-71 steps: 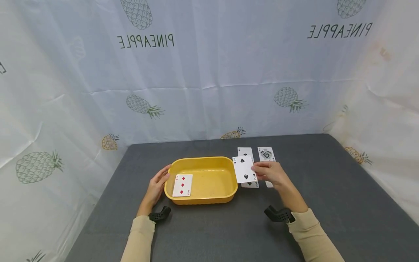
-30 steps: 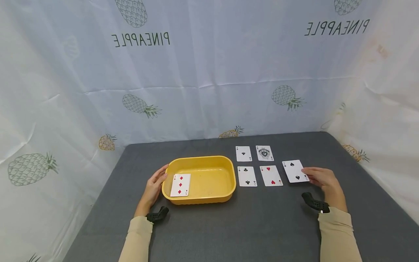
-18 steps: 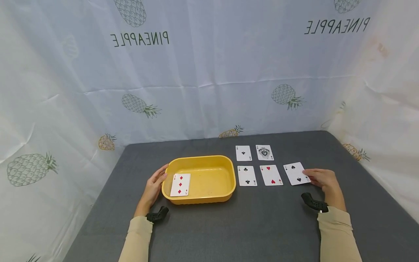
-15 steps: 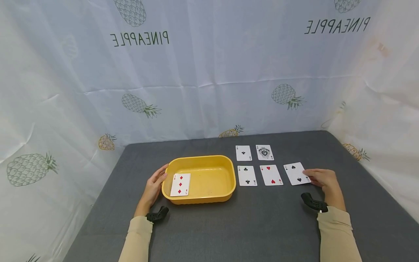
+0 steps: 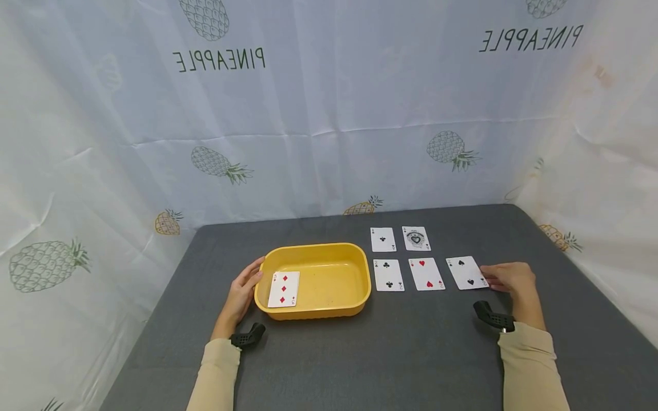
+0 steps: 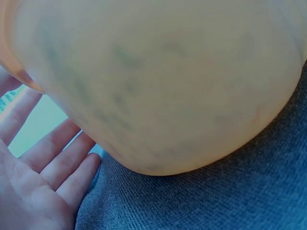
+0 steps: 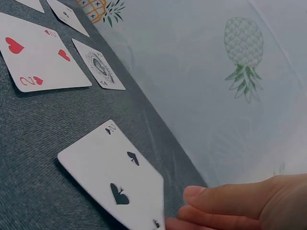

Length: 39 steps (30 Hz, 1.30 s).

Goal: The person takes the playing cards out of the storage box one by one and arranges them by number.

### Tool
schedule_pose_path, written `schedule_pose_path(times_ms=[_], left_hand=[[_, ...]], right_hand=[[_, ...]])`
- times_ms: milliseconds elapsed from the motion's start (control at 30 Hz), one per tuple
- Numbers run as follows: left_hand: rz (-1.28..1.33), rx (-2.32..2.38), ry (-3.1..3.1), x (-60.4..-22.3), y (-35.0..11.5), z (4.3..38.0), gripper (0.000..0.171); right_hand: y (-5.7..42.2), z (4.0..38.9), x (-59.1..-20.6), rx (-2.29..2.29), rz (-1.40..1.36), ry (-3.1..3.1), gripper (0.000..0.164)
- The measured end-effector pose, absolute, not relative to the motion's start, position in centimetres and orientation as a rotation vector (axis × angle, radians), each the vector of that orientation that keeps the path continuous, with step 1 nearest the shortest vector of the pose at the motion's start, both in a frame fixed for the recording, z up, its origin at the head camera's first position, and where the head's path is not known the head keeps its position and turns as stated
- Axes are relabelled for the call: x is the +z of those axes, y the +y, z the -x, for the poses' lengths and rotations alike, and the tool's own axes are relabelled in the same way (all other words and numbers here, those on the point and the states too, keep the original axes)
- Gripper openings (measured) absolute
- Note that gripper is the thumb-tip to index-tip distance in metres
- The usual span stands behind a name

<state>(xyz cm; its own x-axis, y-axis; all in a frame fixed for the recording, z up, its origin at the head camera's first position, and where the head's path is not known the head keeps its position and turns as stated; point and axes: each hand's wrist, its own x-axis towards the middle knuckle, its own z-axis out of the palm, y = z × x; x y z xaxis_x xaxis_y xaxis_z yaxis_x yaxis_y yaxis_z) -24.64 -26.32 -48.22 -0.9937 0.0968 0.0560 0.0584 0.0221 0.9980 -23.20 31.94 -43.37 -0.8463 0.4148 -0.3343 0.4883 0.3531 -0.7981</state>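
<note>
In the head view my left hand [image 5: 240, 297] lies against the left end of a yellow plastic tub [image 5: 313, 315]. Its fingers are fairly straight, fingertips at the rim; the left wrist view shows the palm beside the tub's wall [image 6: 182, 96]. A three of diamonds [image 5: 283, 289] lies inside the tub. On the right, the two of spades [image 5: 466, 273] is face up on the table. My right hand [image 5: 514, 279] is at its right edge, the thumb [image 7: 196, 192] raised clear of the card and the other fingers low beside its corner.
Left of the two of spades lie a two of hearts [image 5: 426, 274] and a two of clubs [image 5: 388, 275]. Behind them are an ace of clubs [image 5: 382, 240] and an ornate ace [image 5: 416, 238]. A pineapple-print curtain [image 5: 329, 114] encloses the dark table [image 5: 329, 371].
My right hand carried the two of spades from beside the tub to the right of the two of hearts. Its thumb has since come off the card. The left hand keeps its place.
</note>
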Motion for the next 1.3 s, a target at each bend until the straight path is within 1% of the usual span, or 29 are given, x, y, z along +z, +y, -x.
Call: schedule_pose_path(times_ms=[133,267,400,500,600,700,800,933,1133,1300], left_hand=[[-0.154,2.161,2.228,-48.2,-26.4,24.7,0.055],[-0.142,2.153,2.228,-48.3,-26.4,24.7,0.055],[-0.122,2.157,2.225,-48.3,-26.4,24.7,0.054],[-0.117,2.158,2.223,-48.2,-26.4,24.7,0.055],[-0.115,2.157,2.225,-48.2,-26.4,24.6,0.055],[-0.113,2.165,2.221,-48.2,-26.4,24.6,0.055],[-0.116,2.172,2.214,-48.2,-26.3,24.6,0.056],[-0.122,2.173,2.225,-48.2,-26.4,24.6,0.056],[-0.139,2.161,2.202,-48.1,-26.2,24.6,0.054],[-0.105,2.159,2.204,-47.9,-26.2,24.6,0.052]], right_hand=[[31.7,22.9,-42.7,-1.465,-0.810,2.563,0.047],[31.5,22.8,-42.4,-1.537,-0.780,2.528,0.046],[31.4,22.9,-42.4,-1.660,-0.631,2.422,0.045],[31.0,22.9,-42.1,-1.686,-0.455,2.361,0.050],[30.1,23.2,-41.7,-1.649,-0.325,2.356,0.059],[28.9,23.4,-41.2,-1.598,-0.205,2.380,0.065],[27.3,23.7,-40.8,-1.555,-0.098,2.400,0.065],[24.7,24.1,-40.2,-1.576,0.006,2.363,0.064],[20.4,24.1,-40.3,-1.737,0.149,2.167,0.061],[16.3,24.0,-40.5,-1.698,0.234,2.120,0.057]])
